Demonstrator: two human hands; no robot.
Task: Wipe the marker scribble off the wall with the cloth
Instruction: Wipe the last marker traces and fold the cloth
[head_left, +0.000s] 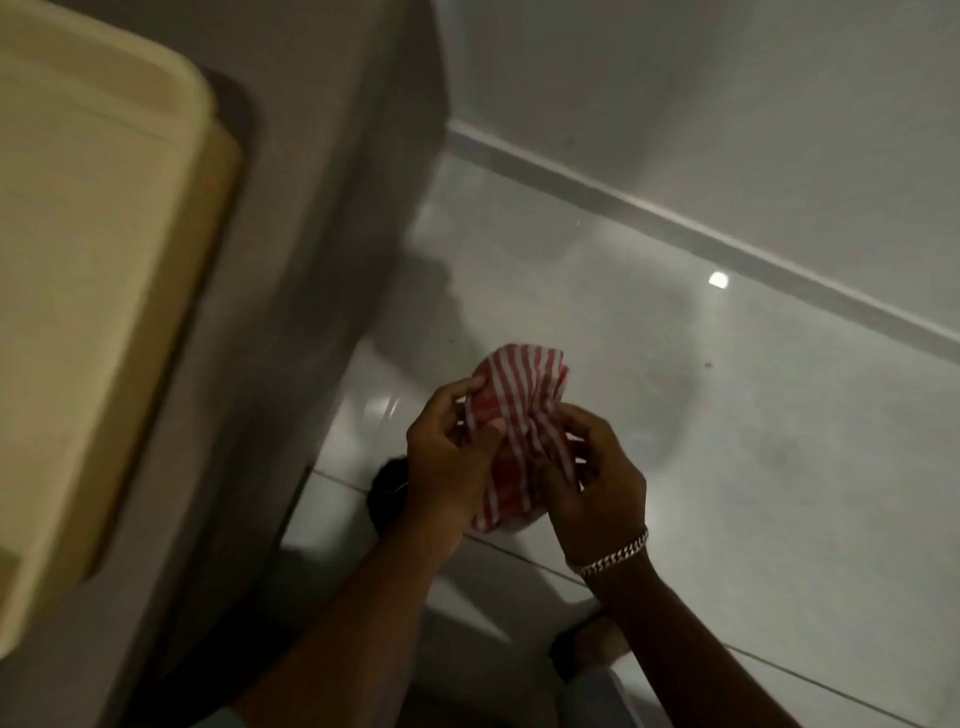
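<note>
A red-and-white striped cloth (519, 400) is bunched between both hands, low over the glossy floor. My left hand (447, 452) pinches its left edge with thumb and fingers. My right hand (592, 473), with a silver chain bracelet at the wrist, grips the cloth's right side. The pale wall (727, 104) rises at the upper right. No marker scribble shows on the part of the wall in view.
A grey wall corner (311, 260) stands to the left with a cream-coloured panel (88, 260) mounted on it. A light baseboard (675, 218) runs diagonally where the far wall meets the shiny tiled floor (779, 467). A dark foot (387, 493) shows beneath the hands.
</note>
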